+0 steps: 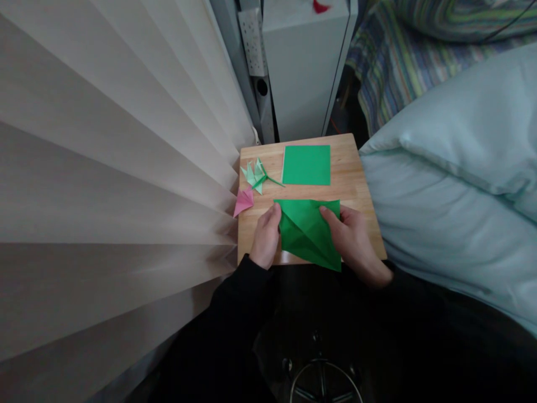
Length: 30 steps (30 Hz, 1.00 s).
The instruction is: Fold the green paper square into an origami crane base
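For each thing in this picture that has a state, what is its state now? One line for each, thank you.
Creased green paper: partly folded, flat on the wooden table, held at both sides.
Left hand: fingers on the paper's left edge.
Right hand: fingers on the paper's right part.
Green square sheet: unfolded, lying flat.
Light green paper flower: folded, finished, lying down.
Pink folded paper: folded, at the table's left edge.

Flat green sheet [306,164], pale green paper flower [255,176], pink folded piece [244,201] on wooden table [356,168]; pale pillow [457,179] beside.
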Tool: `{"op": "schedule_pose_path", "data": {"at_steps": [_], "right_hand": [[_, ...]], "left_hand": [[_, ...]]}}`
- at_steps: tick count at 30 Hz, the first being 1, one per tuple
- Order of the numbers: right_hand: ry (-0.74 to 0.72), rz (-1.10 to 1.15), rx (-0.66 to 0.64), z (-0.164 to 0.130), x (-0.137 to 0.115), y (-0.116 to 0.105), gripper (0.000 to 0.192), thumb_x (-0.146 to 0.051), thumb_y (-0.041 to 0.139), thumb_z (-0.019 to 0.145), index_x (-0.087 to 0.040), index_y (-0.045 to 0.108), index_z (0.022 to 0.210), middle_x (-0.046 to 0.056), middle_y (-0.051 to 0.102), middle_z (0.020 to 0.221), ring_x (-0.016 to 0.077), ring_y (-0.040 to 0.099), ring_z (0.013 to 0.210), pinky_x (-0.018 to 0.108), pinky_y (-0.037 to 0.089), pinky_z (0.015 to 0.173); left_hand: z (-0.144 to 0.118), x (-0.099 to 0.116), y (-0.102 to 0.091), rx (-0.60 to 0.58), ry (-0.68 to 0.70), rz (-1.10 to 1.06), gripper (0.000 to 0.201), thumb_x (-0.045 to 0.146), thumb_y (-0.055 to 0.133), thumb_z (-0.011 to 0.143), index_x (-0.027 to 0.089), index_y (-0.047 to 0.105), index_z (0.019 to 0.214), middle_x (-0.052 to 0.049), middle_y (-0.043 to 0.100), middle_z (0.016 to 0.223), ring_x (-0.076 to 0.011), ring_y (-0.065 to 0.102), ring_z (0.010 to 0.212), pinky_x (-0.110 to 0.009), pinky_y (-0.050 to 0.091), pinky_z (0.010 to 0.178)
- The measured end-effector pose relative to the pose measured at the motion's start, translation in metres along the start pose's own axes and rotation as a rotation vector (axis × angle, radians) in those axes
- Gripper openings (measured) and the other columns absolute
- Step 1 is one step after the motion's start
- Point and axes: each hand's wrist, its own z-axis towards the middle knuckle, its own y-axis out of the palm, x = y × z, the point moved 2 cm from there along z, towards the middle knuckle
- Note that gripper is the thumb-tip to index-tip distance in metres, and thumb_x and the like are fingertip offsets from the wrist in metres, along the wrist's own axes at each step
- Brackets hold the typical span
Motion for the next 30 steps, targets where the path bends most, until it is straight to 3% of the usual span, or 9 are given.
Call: {"op": "schedule_pose_path", "data": {"at_steps": [3, 6, 10, 14, 19, 22, 25, 27, 30], "right_hand": [[-0.144, -0.037, -0.02, -0.008, -0.007, 0.006, 0.023, -0.04, 0.063, 0.094, -0.023, 0.079, 0.097, 0.006, 0.082, 0.105, 0.0269, 0.074, 0.102, 0.043, 0.057, 0.094], [-0.241, -0.04, -0.112, -0.016, -0.009, 0.012, 0.032, -0.034, 0.06, 0.096, -0.023, 0.078, 0.121, 0.007, 0.077, 0.129, 0.0282, 0.069, 0.125, 0.048, 0.051, 0.113], [-0.393, -0.112, -0.264, -0.021, -0.006, 0.016, 0.037, -0.031, 0.056, 0.101, -0.028, 0.073, 0.133, 0.005, 0.075, 0.134, 0.0275, 0.068, 0.129, 0.049, 0.05, 0.115], [-0.567, -0.194, -0.392, -0.025, -0.006, 0.016, 0.042, -0.03, 0.056, 0.102, -0.03, 0.066, 0.143, 0.008, 0.068, 0.145, 0.0266, 0.063, 0.135, 0.05, 0.05, 0.116], [-0.637, -0.158, -0.598, -0.029, -0.018, 0.012, 0.045, -0.05, 0.06, 0.1, -0.027, 0.07, 0.137, 0.012, 0.07, 0.139, 0.0312, 0.064, 0.132, 0.053, 0.052, 0.11], [-0.589, -0.103, -0.506, -0.022, -0.025, 0.003, 0.038, -0.043, 0.047, 0.107, -0.032, 0.07, 0.135, 0.008, 0.073, 0.133, 0.0265, 0.066, 0.127, 0.049, 0.051, 0.109], [-0.613, -0.16, -0.429, -0.01, -0.028, -0.005, 0.042, -0.036, 0.065, 0.1, -0.034, 0.064, 0.141, 0.008, 0.067, 0.142, 0.029, 0.059, 0.135, 0.051, 0.049, 0.111], [-0.612, -0.16, -0.465, -0.003, -0.028, -0.008, 0.041, -0.034, 0.071, 0.095, -0.032, 0.068, 0.135, 0.009, 0.065, 0.143, 0.0299, 0.057, 0.138, 0.052, 0.047, 0.114], [-0.53, -0.089, -0.609, 0.003, -0.028, -0.011, 0.024, -0.033, 0.074, 0.093, -0.03, 0.075, 0.116, 0.008, 0.07, 0.132, 0.0271, 0.064, 0.128, 0.047, 0.052, 0.108]], "left_hand": [[-0.004, 0.001, 0.006, -0.025, -0.025, -0.022, 0.025, 0.045, 0.076, 0.087, 0.021, 0.074, 0.087, -0.003, 0.074, 0.086, -0.0206, 0.069, 0.087, -0.031, 0.055, 0.082], [-0.004, 0.002, 0.008, 0.023, -0.025, -0.058, 0.019, 0.039, 0.077, 0.085, 0.02, 0.074, 0.087, -0.002, 0.074, 0.086, -0.0185, 0.068, 0.084, -0.03, 0.054, 0.081], [-0.002, 0.002, 0.006, 0.077, 0.003, -0.132, 0.024, 0.041, 0.076, 0.084, 0.018, 0.072, 0.079, -0.002, 0.073, 0.079, -0.0182, 0.07, 0.082, -0.03, 0.054, 0.082], [-0.001, 0.004, 0.005, 0.035, 0.005, -0.166, 0.03, 0.046, 0.075, 0.084, 0.017, 0.074, 0.084, -0.007, 0.078, 0.085, -0.0233, 0.074, 0.092, -0.036, 0.056, 0.09], [0.004, 0.016, -0.008, 0.023, 0.002, -0.132, 0.032, 0.049, 0.074, 0.087, 0.018, 0.075, 0.089, -0.004, 0.074, 0.078, -0.017, 0.071, 0.075, -0.03, 0.056, 0.076], [0.007, 0.023, -0.012, -0.161, -0.048, -0.089, 0.04, 0.054, 0.078, 0.084, 0.017, 0.077, 0.098, -0.001, 0.067, 0.066, -0.016, 0.066, 0.065, -0.029, 0.053, 0.069], [0.003, 0.024, -0.008, -0.438, -0.137, -0.066, 0.051, 0.056, 0.08, 0.082, 0.017, 0.075, 0.115, 0.002, 0.062, 0.061, -0.0164, 0.064, 0.062, -0.034, 0.054, 0.075], [-0.004, 0.022, -0.002, -0.57, -0.235, -0.089, 0.057, 0.055, 0.08, 0.083, 0.02, 0.07, 0.127, 0.003, 0.059, 0.058, -0.0162, 0.062, 0.058, -0.038, 0.055, 0.079], [-0.015, 0.02, 0.004, -0.63, -0.331, -0.173, 0.066, 0.05, 0.082, 0.084, 0.026, 0.06, 0.142, 0.005, 0.06, 0.06, -0.0161, 0.062, 0.057, -0.041, 0.056, 0.084]]}}
